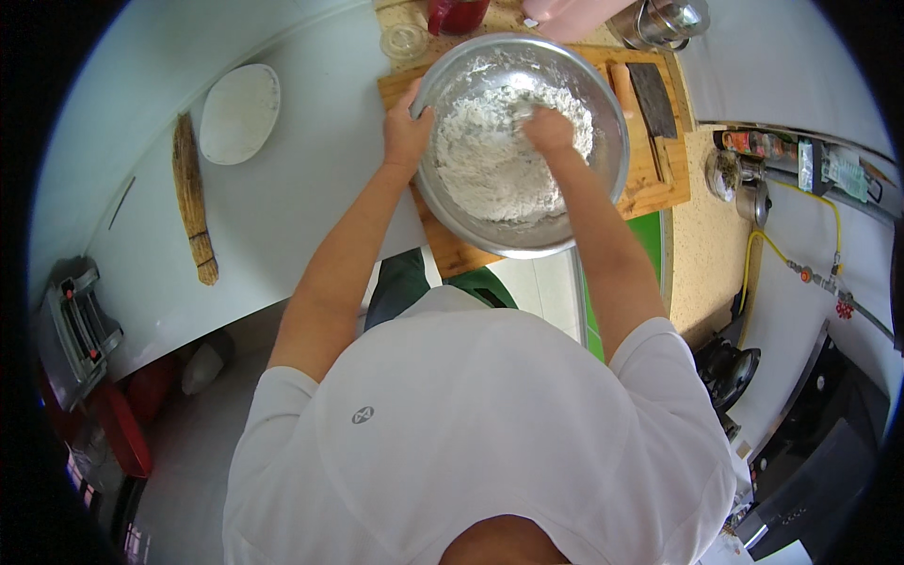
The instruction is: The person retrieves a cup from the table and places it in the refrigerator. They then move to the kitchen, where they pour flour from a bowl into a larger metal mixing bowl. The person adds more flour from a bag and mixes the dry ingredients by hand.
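Observation:
A large stainless steel bowl [613,152] stands on a wooden cutting board [653,194]. White flour [494,166], loose and partly clumped, fills its bottom, with more stuck to the inner wall. My left hand [408,134] grips the bowl's left rim, thumb on the inside. Inside the bowl, my right hand [549,131] is down in the flour towards the far right side. Its fingers are blurred and partly hidden, so I cannot tell whether they hold anything.
Right of the bowl, a cleaver [651,99] and a rolling pin [621,88] lie on the board. Behind stand a red container [458,14], a glass lid [404,42] and a metal pot [660,21]. A straw brush [191,205] and white plate [240,114] are on the left.

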### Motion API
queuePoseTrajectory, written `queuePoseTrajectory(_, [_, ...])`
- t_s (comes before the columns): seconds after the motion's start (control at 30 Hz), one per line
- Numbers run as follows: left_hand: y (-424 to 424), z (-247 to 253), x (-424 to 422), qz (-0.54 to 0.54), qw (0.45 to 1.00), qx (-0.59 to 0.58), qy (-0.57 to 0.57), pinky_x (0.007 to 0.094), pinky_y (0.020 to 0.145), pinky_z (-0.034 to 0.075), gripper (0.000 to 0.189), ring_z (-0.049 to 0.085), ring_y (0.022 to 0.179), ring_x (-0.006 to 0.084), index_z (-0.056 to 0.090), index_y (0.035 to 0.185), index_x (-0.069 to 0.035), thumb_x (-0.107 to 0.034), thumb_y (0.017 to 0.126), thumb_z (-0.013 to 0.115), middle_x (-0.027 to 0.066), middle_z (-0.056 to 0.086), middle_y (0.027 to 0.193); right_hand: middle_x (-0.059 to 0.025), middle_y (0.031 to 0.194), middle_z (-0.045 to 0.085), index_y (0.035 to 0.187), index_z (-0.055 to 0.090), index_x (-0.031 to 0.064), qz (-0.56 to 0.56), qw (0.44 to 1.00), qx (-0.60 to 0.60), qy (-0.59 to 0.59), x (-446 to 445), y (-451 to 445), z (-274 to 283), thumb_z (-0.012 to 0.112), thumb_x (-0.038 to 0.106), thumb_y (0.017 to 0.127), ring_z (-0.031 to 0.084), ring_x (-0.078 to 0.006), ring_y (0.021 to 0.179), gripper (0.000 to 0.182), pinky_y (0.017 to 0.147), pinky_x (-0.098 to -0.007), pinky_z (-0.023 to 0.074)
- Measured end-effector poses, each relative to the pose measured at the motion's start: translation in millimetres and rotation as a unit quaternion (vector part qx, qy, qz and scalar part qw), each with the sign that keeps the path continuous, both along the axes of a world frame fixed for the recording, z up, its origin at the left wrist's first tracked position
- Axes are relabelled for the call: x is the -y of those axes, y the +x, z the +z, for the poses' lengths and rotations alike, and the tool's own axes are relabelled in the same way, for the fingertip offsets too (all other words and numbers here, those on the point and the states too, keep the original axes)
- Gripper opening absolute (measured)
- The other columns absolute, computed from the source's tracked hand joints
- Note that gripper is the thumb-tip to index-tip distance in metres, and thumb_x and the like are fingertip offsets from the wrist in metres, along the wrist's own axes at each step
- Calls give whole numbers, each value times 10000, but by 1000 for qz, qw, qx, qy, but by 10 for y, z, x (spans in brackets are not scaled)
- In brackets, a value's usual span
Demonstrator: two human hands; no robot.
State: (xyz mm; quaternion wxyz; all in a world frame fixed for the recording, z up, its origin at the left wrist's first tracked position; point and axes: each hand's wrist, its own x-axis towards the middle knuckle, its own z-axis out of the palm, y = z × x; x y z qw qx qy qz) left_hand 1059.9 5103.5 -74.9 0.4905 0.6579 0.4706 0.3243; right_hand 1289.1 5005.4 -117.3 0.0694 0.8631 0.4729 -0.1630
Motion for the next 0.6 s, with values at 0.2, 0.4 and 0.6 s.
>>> queuePoseTrajectory(0.2, [9, -29, -37, -8, 1000, -15, 16, 302, 835, 431, 475, 592, 939, 241, 491, 1208, -51, -37, 739, 564, 163, 608, 1031, -137, 884, 632, 1009, 601, 106, 119, 985, -121, 15, -39, -1177, 242, 589, 337, 750, 607, -289, 844, 347, 738, -394, 479])
queuePoseTrajectory(0.4, [-26, -75, -78, -31, 999, 14, -39, 271, 843, 416, 502, 559, 955, 172, 461, 1241, -46, -41, 754, 583, 134, 578, 1085, -138, 881, 634, 942, 634, 115, 41, 992, -102, 59, -22, -596, 67, 572, 293, 743, 608, -291, 846, 274, 728, -410, 482])
queuePoseTrajectory(0.6, [-42, -14, -84, -55, 998, -8, -19, 255, 849, 408, 478, 537, 971, 139, 458, 1235, -20, -35, 771, 574, 103, 574, 1092, -162, 884, 635, 882, 636, 62, -60, 997, -11, 35, -440, 52, 202, 501, 285, 774, 618, -296, 835, 282, 720, -396, 488])
